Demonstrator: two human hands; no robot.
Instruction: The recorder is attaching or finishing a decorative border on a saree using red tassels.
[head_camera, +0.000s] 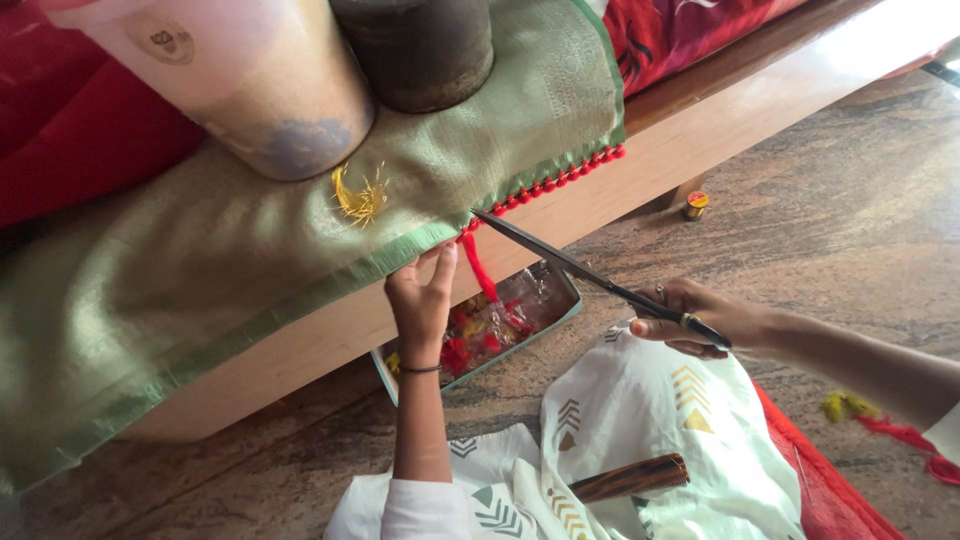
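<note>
2 hands, left hand (421, 300) fingers pinching green woven cloth (200, 260) hem, right hand (700, 318) fingers clamped on long steel scissors (590, 275)

A mottled brown stone floor (820, 200) runs beneath a pale wooden counter (700, 130), with bright light striking its far end.

The green cloth (200, 270) drapes over the wooden ledge (700, 130); at its hem the left hand (422, 300) pinches a red tassel (480, 268); the right hand (700, 318), right of the cloth, holds long scissors (580, 272), their tip touching that hem; below the cloth lies a tray (500, 325) of threads; two cylinders (300, 80) stand on the cloth.
</note>
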